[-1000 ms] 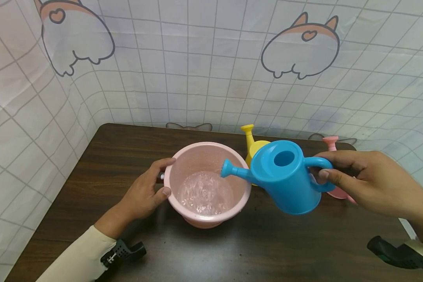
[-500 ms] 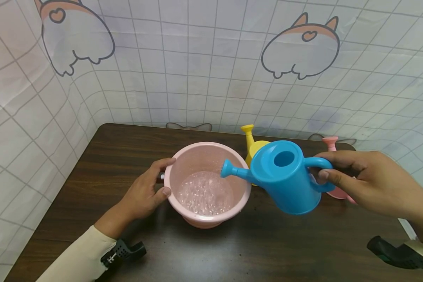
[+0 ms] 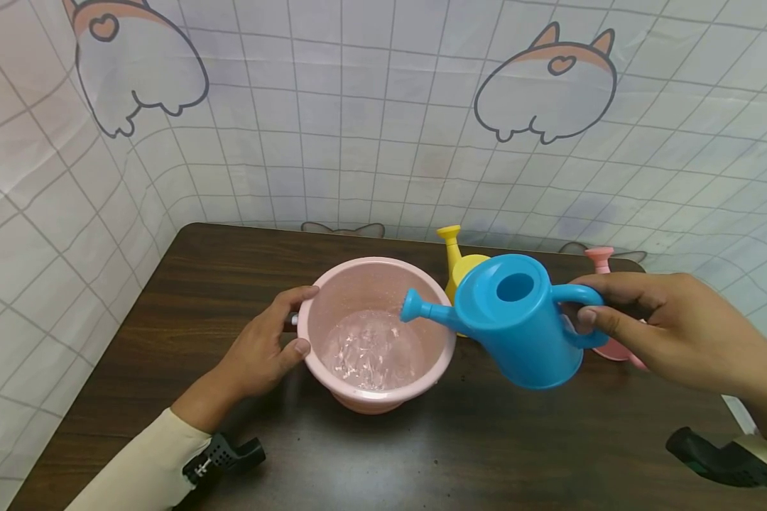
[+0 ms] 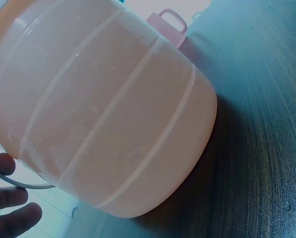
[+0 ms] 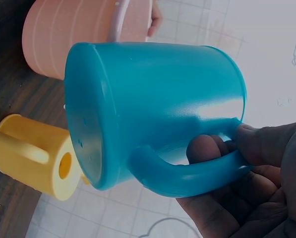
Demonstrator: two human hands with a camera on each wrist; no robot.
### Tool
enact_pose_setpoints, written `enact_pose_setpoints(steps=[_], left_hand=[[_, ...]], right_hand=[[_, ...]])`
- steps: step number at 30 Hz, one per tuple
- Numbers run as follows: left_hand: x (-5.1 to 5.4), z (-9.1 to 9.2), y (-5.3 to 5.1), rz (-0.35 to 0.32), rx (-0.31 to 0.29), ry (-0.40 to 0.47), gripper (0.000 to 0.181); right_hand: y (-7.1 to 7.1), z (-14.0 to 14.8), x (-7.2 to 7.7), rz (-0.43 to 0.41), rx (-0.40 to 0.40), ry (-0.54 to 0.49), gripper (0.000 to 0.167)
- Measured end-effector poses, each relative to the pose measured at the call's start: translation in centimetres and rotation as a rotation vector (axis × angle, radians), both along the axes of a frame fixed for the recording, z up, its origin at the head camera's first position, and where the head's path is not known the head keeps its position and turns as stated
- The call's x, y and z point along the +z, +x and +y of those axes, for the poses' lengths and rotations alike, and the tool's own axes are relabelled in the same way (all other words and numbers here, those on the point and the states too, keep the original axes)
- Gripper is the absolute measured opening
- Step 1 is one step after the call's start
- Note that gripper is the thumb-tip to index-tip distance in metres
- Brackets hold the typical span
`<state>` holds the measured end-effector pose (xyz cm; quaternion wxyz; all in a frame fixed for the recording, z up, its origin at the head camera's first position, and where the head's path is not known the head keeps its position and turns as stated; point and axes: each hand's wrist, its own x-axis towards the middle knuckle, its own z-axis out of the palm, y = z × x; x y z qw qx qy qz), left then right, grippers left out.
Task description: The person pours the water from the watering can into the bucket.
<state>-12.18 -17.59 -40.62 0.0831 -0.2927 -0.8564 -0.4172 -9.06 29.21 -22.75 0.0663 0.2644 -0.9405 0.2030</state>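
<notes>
Table: 1 pink bucket, set in from back edge; 1 blue watering can held up beside it. Left hand grips bucket rim; right hand grasps can handle. Nozzle over bucket; I'd tip slowly, rim braced.

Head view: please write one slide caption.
Right hand holds a tilted blue plastic watering can, spout above a round pink plastic bucket that the left hand holds.

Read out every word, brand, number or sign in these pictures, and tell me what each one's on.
No readable text on the blue watering can, pink bucket or yellow watering can.
Wall covering: cartoon animals with hearts, no legible words.
Faint mark on it in the right wrist view: too blurred to read.
</notes>
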Motion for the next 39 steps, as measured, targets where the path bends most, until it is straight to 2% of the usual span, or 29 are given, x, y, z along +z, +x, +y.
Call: enact_pose_setpoints(steps=[15,39], left_hand=[[0.03,0.03,0.05,-0.011,0.001,-0.008,0.066],[0.22,0.14,0.12,-0.011,0.010,-0.010,0.066]], right_hand=[[0.09,-0.08,0.13,-0.015,0.011,-0.028,0.035],[0.08,-0.21,0.32,0.007,0.021,-0.023,0.035]])
